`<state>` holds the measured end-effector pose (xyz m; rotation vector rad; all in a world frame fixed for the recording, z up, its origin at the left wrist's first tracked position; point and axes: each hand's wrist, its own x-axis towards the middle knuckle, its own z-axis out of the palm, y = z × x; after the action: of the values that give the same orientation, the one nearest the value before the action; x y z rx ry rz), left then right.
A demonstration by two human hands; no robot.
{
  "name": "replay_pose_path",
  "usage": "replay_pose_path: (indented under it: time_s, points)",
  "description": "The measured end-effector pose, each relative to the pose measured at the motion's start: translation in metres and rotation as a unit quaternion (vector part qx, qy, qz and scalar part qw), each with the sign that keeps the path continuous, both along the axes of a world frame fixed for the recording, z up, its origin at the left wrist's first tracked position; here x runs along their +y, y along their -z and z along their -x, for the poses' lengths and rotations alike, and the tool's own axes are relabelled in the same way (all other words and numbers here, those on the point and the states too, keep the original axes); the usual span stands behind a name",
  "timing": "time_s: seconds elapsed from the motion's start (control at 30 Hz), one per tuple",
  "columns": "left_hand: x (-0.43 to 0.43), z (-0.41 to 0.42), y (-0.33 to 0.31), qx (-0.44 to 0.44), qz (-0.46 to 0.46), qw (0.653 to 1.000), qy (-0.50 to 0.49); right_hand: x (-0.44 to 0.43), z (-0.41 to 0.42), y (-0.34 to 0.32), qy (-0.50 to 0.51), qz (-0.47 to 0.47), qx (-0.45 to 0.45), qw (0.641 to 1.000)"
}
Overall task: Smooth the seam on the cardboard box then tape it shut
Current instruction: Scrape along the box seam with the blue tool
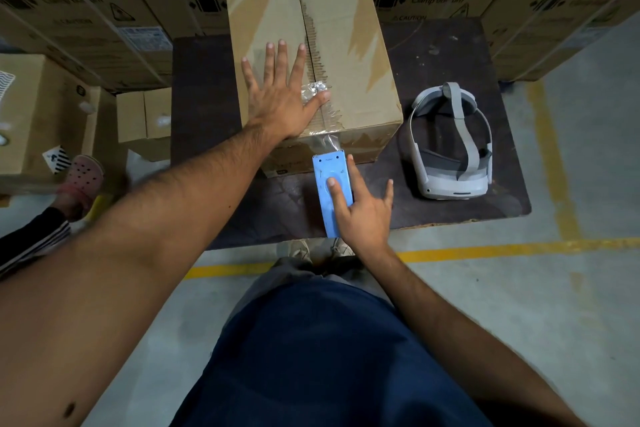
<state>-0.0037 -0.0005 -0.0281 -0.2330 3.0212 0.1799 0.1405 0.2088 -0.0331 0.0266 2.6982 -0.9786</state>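
Far left there's a small open brown carton, can't really make out what's inside, and next to it a smaller closed cardboard carton. Then the cardboard box itself, long and plain brown, sitting on a dark scuffed board on the concrete floor, with pale torn patches where old tape ripped the paper off. The left hand is flat on the lid with fingers spread wide, thumb pressing a crinkly wad of clear tape right on the center seam. The right hand is wrapped around a light blue plastic tape dispenser at the box's near end, index finger lying along its flat top. Right of that, a white-and-grey headset with straps rests on the board.
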Motion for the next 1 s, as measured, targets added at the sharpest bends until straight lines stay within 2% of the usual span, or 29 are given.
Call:
replay_pose_path:
  time_s: [0.33,0.47,0.67,1.0]
  points:
    - [0.001,-0.001,0.001,0.005,0.004,1.000,0.001,-0.010,0.026,-0.012,0.006,-0.019,-0.136,0.991]
    - [0.000,-0.001,0.001,0.010,0.007,1.000,0.001,-0.011,0.046,-0.030,0.006,0.019,-0.175,0.984]
    - [0.001,-0.001,0.001,0.005,0.006,1.000,-0.001,-0.011,0.057,-0.039,0.014,0.035,-0.208,0.977]
    - [0.001,-0.003,0.001,0.013,0.008,1.000,-0.003,-0.017,0.067,-0.044,0.003,-0.019,-0.240,0.971]
